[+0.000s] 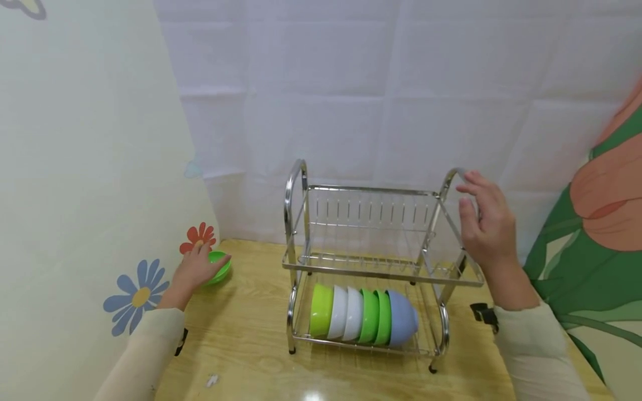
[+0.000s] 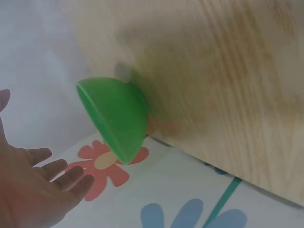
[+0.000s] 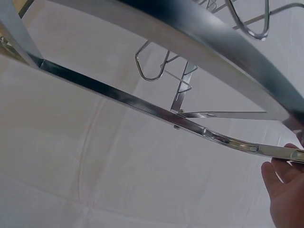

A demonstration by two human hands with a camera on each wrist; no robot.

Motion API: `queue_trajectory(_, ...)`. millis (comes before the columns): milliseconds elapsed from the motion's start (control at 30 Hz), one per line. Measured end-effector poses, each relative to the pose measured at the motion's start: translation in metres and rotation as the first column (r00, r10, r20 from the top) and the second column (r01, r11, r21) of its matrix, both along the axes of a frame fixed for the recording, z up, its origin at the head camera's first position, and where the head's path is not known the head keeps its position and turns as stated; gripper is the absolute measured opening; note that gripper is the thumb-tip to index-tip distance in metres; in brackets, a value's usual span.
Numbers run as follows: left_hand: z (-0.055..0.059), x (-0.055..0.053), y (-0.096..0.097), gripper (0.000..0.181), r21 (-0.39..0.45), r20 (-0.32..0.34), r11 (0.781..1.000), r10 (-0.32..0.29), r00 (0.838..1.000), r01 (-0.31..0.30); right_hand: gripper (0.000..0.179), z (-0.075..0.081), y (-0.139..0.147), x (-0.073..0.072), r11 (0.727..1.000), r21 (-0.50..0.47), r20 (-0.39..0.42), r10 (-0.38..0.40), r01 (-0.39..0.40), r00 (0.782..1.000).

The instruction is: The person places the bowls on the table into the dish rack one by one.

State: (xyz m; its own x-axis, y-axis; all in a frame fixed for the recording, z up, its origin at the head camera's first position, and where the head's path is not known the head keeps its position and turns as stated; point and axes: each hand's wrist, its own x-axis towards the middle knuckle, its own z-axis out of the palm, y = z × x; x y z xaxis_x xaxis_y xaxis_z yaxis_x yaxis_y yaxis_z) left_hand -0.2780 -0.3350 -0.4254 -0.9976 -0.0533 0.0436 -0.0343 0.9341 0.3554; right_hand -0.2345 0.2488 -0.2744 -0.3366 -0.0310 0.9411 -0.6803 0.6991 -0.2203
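Note:
At the left edge of the table, a green bowl (image 2: 116, 116) stands on the wood. My left hand (image 1: 195, 267) hovers by it; in the left wrist view the fingers (image 2: 71, 178) are spread and apart from its rim. A two-tier metal dish rack (image 1: 361, 273) stands to the right. Beside the top of its right side frame is my right hand (image 1: 486, 220), with fingers loosely bent. In the right wrist view the fingertips (image 3: 280, 166) are close to a chrome bar; whether they touch it cannot be told.
On the rack's lower tier, nested bowls stand on their sides in a row: a yellow-green bowl (image 1: 321, 311), two white, two green and a blue bowl (image 1: 401, 317). A small white scrap (image 1: 212, 380) lies on the table (image 1: 251, 328). Cloth backdrops (image 1: 351, 100) border the table.

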Motion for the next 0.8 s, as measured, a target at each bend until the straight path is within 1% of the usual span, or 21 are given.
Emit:
queue_trajectory(200,-0.009,-0.001,-0.002,0.093,0.006,0.013,0.999,0.035,0.999,-0.035,0.028,0.0,0.0,-0.001,1.0,-0.004,-0.002,0.003,-0.003,1.0)
queue_trajectory(400,-0.019,0.0,-0.004,0.096,0.008,0.023,0.998,0.057,0.998,-0.057,0.028,0.0,-0.001,-0.001,1.0,-0.005,-0.007,0.01,-0.01,1.0)
queue_trajectory(633,-0.027,-0.003,-0.005,0.096,0.016,0.03,0.997,0.071,0.997,-0.072,0.028,-0.001,-0.001,0.001,1.0,-0.003,-0.005,0.0,0.0,1.0)
queue_trajectory(800,-0.031,-0.004,-0.007,0.102,0.032,0.064,0.996,0.084,0.994,-0.086,0.028,-0.002,-0.002,0.001,1.0,0.0,-0.001,0.0,0.0,1.0)
